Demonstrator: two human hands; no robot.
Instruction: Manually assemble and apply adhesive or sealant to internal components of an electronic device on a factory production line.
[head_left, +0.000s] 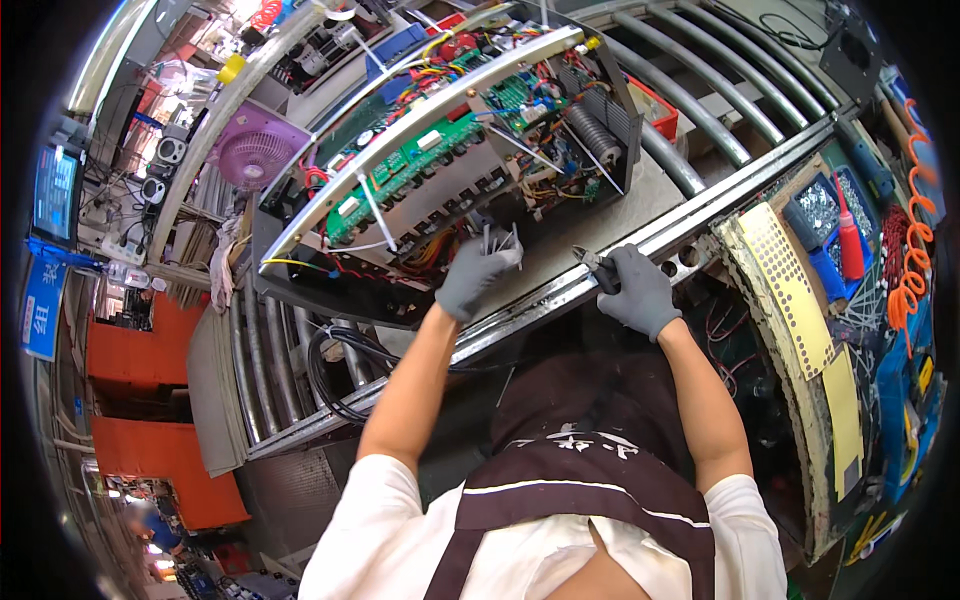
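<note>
My left hand (pixel 468 280), in a grey glove, is closed around a few thin white strips (pixel 497 241) that look like cable tie ends. It is beside the lower front of an open machine chassis (pixel 635 140), tilted and packed with green circuit boards (pixel 440 152) and coloured wires. White cable ties (pixel 376 212) stick out from its metal bar. My right hand (pixel 645 292), also gloved, grips a pair of cutting pliers (pixel 604 272). Their jaws point up and left, apart from the chassis, above the metal rail. The inside of each palm is hidden.
The chassis rests on a board over a roller conveyor (pixel 700 120), with a metal rail (pixel 560 292) in front. Black cable (pixel 325 370) lies coiled at left. On the right bench are a red bottle (pixel 850 245), blue screw trays (pixel 848 200) and an orange coiled hose (pixel 905 290). A purple fan (pixel 252 155) stands behind.
</note>
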